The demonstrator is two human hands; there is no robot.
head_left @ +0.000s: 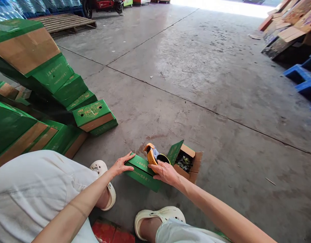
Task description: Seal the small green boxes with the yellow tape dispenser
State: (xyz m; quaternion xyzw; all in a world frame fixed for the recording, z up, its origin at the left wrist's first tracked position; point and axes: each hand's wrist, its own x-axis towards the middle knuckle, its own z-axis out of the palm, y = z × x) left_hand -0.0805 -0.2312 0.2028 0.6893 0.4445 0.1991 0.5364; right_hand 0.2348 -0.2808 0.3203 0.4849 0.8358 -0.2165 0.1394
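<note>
A small green cardboard box [142, 177] sits on the floor between my feet, its top flaps folded together with a dark gap along the seam. My left hand [121, 166] grips the box's left end, thumb on the near flap and fingers at the far edge. In my right hand [166, 172] is an orange-yellow tape dispenser [151, 153], held above the right end of the box. Whether its tape touches the cardboard is hidden. Just to the right stands an open box [196, 165] with dark, shiny plastic-wrapped contents.
Green and brown boxes [59, 81] are stacked at the left, one [94, 114] at their near end. A wooden pallet [65, 23] lies farther back. Blue pallets [304, 76] and flattened cartons [289, 33] line the right. Something red [112, 233] is under me.
</note>
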